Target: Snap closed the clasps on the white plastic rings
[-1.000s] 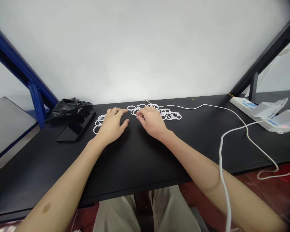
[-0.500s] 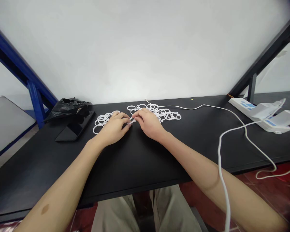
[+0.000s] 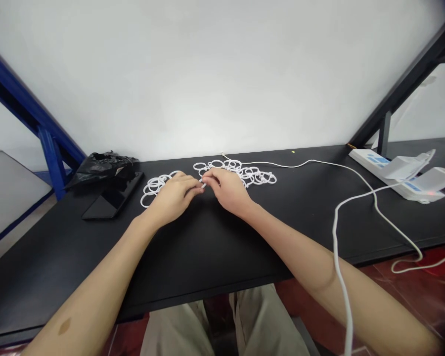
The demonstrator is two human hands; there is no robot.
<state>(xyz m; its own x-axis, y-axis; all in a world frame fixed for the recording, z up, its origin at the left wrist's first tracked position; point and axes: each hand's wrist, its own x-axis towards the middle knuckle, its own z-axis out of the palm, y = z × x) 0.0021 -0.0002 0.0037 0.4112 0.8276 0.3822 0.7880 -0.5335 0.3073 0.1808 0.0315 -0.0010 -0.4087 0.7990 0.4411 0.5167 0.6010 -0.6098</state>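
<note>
The left hand (image 3: 175, 196) and right hand (image 3: 229, 190) narrowly pinched a mostly hidden white piece (image 3: 203, 185) between them over the black table (image 3: 207, 252). A left cluster of white rings (image 3: 155, 185) lay beside the left hand, a right cluster (image 3: 247, 173) just beyond the right.

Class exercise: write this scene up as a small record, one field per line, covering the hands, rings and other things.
Left hand: fingertips on a small white piece, mostly hidden
Right hand: fingertips on the same piece
White rings: one group by each hand
Surface: black table
Left side: black phone, black plastic bag
Right side: white device with blue panels, white cable
</note>
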